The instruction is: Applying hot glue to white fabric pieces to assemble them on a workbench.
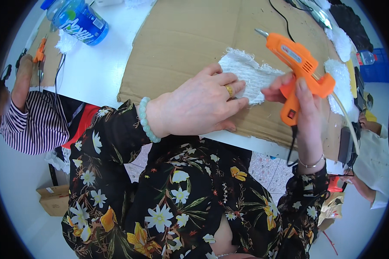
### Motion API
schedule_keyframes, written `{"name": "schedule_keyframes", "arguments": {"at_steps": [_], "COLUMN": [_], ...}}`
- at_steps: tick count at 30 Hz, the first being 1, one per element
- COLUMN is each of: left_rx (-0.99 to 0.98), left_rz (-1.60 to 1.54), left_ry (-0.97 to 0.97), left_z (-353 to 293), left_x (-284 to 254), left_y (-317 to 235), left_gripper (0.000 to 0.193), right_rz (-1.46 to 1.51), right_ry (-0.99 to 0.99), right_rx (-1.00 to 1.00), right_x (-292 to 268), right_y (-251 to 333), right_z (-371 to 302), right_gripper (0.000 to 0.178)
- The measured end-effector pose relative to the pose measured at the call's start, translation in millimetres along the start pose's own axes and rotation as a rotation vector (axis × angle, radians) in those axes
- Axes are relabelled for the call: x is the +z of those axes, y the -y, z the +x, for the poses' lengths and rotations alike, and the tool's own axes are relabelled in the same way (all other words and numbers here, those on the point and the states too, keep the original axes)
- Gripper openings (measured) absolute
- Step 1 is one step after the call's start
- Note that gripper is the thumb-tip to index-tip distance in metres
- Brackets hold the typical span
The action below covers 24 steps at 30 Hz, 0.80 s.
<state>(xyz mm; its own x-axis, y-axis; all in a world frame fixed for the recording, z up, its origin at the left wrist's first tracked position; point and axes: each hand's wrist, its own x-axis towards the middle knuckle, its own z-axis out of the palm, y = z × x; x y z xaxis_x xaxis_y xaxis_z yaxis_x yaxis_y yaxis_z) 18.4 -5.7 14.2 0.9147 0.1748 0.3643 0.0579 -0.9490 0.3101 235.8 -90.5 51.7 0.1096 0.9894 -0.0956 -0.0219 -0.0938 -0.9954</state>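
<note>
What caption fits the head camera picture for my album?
Left grip touches frayed white fabric; right grip holds an orange glue gun.

Pistol-shaped plastic glue gun (299, 61): orange, with red rocker switch (291, 114). Ribbed, frayed fabric piece (249, 69): white. Flat cardboard sheet (173, 52): brown. Round-beaded bracelet (144, 118): pale green. Metal finger ring (229, 90): gold-coloured. Long-sleeved garment (164, 194): black, white-and-yellow floral print. Co-worker's fabric top (35, 125): striped white and dark, apparently black; rim distortion limits certainty.
</note>
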Motion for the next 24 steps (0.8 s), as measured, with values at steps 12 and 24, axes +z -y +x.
{"name": "schedule_keyframes", "arguments": {"at_steps": [12,24], "left_rx": [0.003,-0.354], "left_rz": [-0.06,-0.007], "left_ry": [-0.024,-0.125], "left_z": [-12,41], "left_x": [5,9], "left_y": [15,73], "left_gripper": [0.042,0.02], "right_rz": [0.201,0.272], "right_ry": [-0.184,-0.228], "right_rx": [-0.116,-0.151], "right_x": [36,33], "right_y": [-51,-58], "right_z": [12,12], "right_gripper": [0.037,0.039]}}
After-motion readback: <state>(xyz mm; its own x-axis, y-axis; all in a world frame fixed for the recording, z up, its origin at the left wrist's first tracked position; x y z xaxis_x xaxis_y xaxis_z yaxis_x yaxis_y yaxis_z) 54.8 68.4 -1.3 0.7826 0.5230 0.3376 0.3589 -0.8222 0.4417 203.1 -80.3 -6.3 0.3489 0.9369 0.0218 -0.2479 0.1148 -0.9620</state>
